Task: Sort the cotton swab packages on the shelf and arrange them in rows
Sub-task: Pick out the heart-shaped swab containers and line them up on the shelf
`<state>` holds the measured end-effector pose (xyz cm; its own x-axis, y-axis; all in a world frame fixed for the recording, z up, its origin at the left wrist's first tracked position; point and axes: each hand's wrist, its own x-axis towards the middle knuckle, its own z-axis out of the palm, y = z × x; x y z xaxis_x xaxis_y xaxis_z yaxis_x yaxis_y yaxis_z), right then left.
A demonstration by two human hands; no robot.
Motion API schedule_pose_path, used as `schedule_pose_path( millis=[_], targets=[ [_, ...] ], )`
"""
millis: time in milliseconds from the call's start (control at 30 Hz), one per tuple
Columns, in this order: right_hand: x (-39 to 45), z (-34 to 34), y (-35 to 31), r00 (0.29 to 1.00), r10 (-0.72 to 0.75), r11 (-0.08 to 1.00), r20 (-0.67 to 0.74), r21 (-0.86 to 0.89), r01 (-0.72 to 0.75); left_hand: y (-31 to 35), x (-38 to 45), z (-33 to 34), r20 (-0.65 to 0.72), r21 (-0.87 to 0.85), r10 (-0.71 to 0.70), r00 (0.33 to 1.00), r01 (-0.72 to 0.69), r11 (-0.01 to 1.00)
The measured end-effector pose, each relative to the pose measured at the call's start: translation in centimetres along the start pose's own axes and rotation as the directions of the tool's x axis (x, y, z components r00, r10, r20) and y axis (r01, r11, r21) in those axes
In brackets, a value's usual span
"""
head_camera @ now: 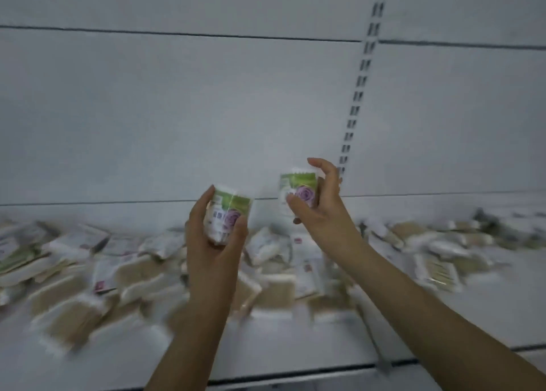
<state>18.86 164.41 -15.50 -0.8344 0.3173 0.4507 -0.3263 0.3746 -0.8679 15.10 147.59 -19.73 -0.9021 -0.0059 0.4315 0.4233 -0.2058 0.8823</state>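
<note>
Two rose-labelled tubs are up off the shelf (487, 302): your left hand (214, 237) grips the left tub (229, 213), your right hand (319, 204) the right tub (297, 192). Flat packages (133, 275) lie heaped below, so either tub set down on them would likely tip.

1. Dim, cool, even light is washing the whole view grey-blue; its source is not showing.
2. Motion blur is smearing the heap of flat packages (141, 275) on the shelf (443, 316), worst at the lower left.
3. The hands and their printed labels are staying somewhat sharper.
4. Wide-angle distortion is bending the slotted upright (363, 74) and the panel seams.
5. Shadows are looking soft and faint.
</note>
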Motion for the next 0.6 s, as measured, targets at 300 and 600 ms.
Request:
schedule_pose_path(
  millis=[300,600],
  targets=[
    [-15.4,-31.6,2.3,0.933,0.110,0.937,-0.344,-0.277,-0.212,0.6,-18.8,26.7,0.370,-0.178,-0.115,0.922,0.192,0.965],
    [-25.7,-51.8,3.4,0.706,0.179,0.873,-0.685,-0.221,-0.436,1.0,-30.6,45.0,0.625,0.054,-0.239,0.743,0.264,0.963]
  ],
)
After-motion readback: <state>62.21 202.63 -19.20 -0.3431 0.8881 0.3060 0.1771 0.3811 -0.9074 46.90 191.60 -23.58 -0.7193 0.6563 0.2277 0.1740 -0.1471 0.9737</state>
